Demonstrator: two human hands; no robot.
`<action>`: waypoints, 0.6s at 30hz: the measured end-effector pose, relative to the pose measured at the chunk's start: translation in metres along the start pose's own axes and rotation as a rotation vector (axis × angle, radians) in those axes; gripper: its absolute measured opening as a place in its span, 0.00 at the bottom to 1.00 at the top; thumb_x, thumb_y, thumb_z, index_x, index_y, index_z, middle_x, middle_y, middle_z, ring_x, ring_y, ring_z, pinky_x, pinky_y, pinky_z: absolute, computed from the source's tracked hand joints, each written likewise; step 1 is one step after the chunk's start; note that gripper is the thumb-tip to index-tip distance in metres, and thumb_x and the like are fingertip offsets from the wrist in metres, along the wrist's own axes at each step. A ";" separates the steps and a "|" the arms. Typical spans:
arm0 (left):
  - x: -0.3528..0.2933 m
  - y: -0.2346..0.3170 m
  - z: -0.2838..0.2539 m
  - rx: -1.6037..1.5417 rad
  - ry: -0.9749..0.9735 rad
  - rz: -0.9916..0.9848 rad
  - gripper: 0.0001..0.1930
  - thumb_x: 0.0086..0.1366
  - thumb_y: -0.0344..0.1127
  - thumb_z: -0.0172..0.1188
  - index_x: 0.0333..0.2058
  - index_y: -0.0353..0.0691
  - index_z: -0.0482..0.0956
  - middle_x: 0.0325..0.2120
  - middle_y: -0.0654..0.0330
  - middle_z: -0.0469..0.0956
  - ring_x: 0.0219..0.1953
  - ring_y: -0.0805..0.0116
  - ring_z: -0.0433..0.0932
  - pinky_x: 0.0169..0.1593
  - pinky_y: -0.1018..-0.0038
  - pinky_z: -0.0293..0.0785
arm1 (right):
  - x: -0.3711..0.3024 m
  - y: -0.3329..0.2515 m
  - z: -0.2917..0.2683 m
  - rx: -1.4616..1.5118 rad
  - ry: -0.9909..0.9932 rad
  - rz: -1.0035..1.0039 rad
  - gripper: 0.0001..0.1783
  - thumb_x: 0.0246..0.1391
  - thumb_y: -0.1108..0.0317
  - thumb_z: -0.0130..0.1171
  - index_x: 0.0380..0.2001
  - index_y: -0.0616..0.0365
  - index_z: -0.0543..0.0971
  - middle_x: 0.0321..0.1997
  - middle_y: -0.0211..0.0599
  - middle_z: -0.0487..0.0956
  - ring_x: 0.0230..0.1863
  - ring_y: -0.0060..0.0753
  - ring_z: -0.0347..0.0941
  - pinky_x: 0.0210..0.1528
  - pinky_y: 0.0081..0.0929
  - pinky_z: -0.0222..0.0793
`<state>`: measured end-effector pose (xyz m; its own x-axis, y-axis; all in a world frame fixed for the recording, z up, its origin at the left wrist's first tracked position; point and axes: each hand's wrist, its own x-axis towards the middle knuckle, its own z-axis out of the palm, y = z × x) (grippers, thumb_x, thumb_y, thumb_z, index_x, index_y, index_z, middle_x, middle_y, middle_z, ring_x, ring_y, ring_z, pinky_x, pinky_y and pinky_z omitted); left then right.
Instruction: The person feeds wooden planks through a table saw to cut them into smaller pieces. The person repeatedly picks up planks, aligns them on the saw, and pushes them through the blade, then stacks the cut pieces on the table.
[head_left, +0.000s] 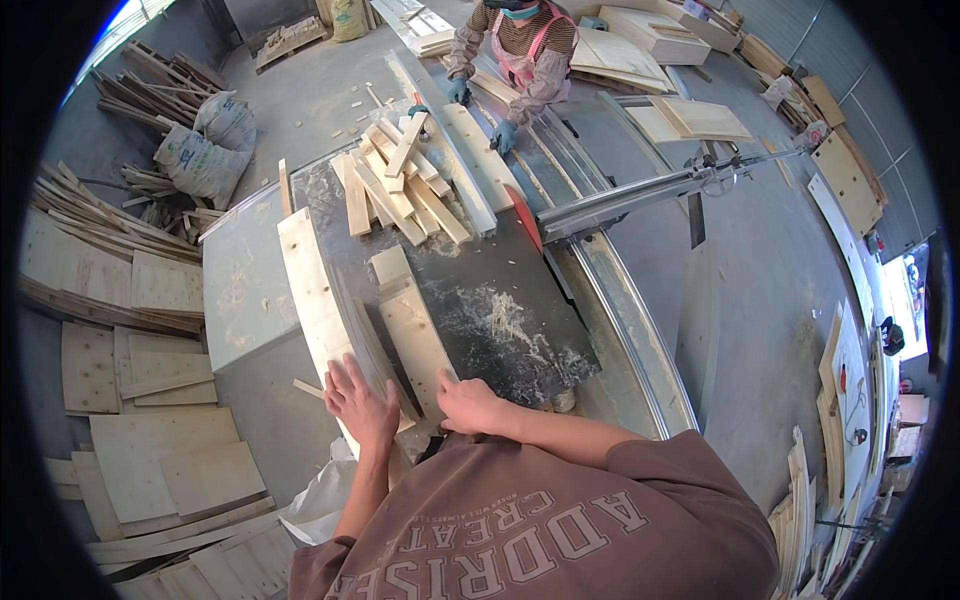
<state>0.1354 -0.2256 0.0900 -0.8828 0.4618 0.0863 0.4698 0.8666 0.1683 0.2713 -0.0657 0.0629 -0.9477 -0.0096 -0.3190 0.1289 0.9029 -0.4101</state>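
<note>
On the dark saw desk (500,300), two bare hands press two wooden pieces: the left hand (360,400), fingers spread flat, lies on the long pale board (310,290) at the desk's near-left edge, and the right hand (468,402), fingers curled together, rests against the near end of the shorter plank (410,330) just beside it. Farther along, a heap of roughly a dozen offcut strips (400,185) lies beside the red saw blade (524,222), where another person's two blue-gloved hands (503,135) touch a long strip (470,165); two filled sacks (205,150) sit on the floor, contents hidden.
</note>
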 end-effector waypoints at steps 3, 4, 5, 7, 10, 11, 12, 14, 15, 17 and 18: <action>0.000 0.001 -0.001 -0.009 0.000 0.001 0.50 0.63 0.48 0.71 0.78 0.36 0.59 0.78 0.37 0.54 0.80 0.38 0.50 0.80 0.45 0.45 | 0.000 -0.002 -0.004 -0.010 -0.027 0.017 0.36 0.56 0.49 0.76 0.51 0.73 0.81 0.70 0.69 0.69 0.42 0.57 0.87 0.45 0.47 0.85; 0.000 0.000 0.000 -0.017 0.001 0.003 0.49 0.63 0.48 0.71 0.78 0.37 0.59 0.78 0.37 0.54 0.80 0.38 0.50 0.80 0.44 0.45 | 0.001 -0.002 -0.002 -0.011 -0.025 0.017 0.36 0.56 0.49 0.76 0.52 0.74 0.81 0.70 0.69 0.69 0.42 0.58 0.88 0.45 0.47 0.85; 0.000 -0.002 0.001 -0.025 0.002 0.004 0.49 0.63 0.48 0.71 0.78 0.37 0.59 0.78 0.37 0.54 0.80 0.37 0.50 0.80 0.43 0.45 | 0.002 -0.002 0.000 -0.012 -0.023 0.017 0.36 0.56 0.48 0.76 0.52 0.74 0.81 0.70 0.69 0.69 0.42 0.58 0.88 0.46 0.48 0.85; 0.001 -0.003 0.002 -0.037 0.003 0.006 0.49 0.63 0.48 0.71 0.78 0.37 0.60 0.78 0.37 0.54 0.80 0.37 0.50 0.80 0.43 0.44 | 0.002 -0.001 0.002 -0.016 -0.024 0.019 0.37 0.56 0.48 0.76 0.52 0.74 0.81 0.70 0.70 0.68 0.42 0.58 0.88 0.46 0.48 0.85; 0.001 -0.004 0.002 -0.043 0.000 0.000 0.48 0.63 0.48 0.71 0.77 0.37 0.60 0.78 0.37 0.54 0.80 0.38 0.49 0.80 0.43 0.44 | 0.002 -0.002 -0.001 -0.019 -0.034 0.021 0.37 0.56 0.48 0.76 0.52 0.74 0.81 0.71 0.70 0.68 0.43 0.59 0.88 0.46 0.48 0.86; 0.001 -0.004 0.002 -0.045 -0.004 -0.002 0.48 0.63 0.48 0.71 0.77 0.37 0.60 0.78 0.37 0.54 0.80 0.38 0.49 0.80 0.44 0.44 | 0.002 -0.003 -0.001 -0.017 -0.037 0.022 0.37 0.56 0.48 0.76 0.52 0.74 0.81 0.71 0.70 0.68 0.43 0.59 0.88 0.46 0.48 0.86; 0.001 -0.004 0.003 -0.043 -0.001 -0.002 0.48 0.63 0.48 0.71 0.77 0.37 0.60 0.78 0.37 0.54 0.80 0.38 0.49 0.80 0.44 0.44 | 0.003 -0.003 -0.001 -0.016 -0.040 0.024 0.37 0.56 0.48 0.76 0.52 0.74 0.81 0.71 0.71 0.68 0.43 0.59 0.88 0.47 0.48 0.86; 0.002 -0.004 0.005 -0.037 0.002 -0.004 0.48 0.63 0.48 0.71 0.77 0.37 0.61 0.78 0.37 0.54 0.80 0.38 0.49 0.80 0.44 0.43 | 0.003 -0.002 0.000 -0.011 -0.029 0.019 0.37 0.55 0.49 0.76 0.52 0.74 0.81 0.71 0.71 0.68 0.43 0.59 0.88 0.47 0.48 0.86; 0.002 -0.004 0.004 -0.038 0.001 -0.003 0.48 0.63 0.48 0.71 0.77 0.37 0.61 0.78 0.37 0.54 0.80 0.38 0.49 0.80 0.44 0.43 | 0.003 -0.001 0.001 -0.007 -0.025 0.017 0.37 0.55 0.49 0.76 0.52 0.75 0.81 0.70 0.71 0.68 0.43 0.59 0.88 0.46 0.48 0.86; 0.002 -0.004 0.004 -0.038 0.000 -0.003 0.48 0.63 0.48 0.71 0.77 0.36 0.61 0.78 0.37 0.55 0.80 0.38 0.49 0.80 0.44 0.43 | 0.003 -0.001 0.002 -0.011 -0.014 0.012 0.37 0.55 0.49 0.77 0.52 0.75 0.81 0.70 0.71 0.68 0.43 0.60 0.88 0.46 0.48 0.86; 0.002 -0.004 0.004 -0.039 0.003 0.000 0.48 0.63 0.48 0.71 0.77 0.36 0.61 0.78 0.37 0.55 0.80 0.38 0.49 0.80 0.44 0.43 | 0.003 -0.001 0.002 -0.013 -0.009 0.010 0.37 0.55 0.49 0.77 0.51 0.75 0.81 0.70 0.72 0.68 0.42 0.60 0.88 0.46 0.48 0.86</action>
<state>0.1316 -0.2276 0.0856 -0.8828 0.4611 0.0893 0.4693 0.8585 0.2069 0.2692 -0.0670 0.0608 -0.9438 -0.0048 -0.3306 0.1341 0.9084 -0.3960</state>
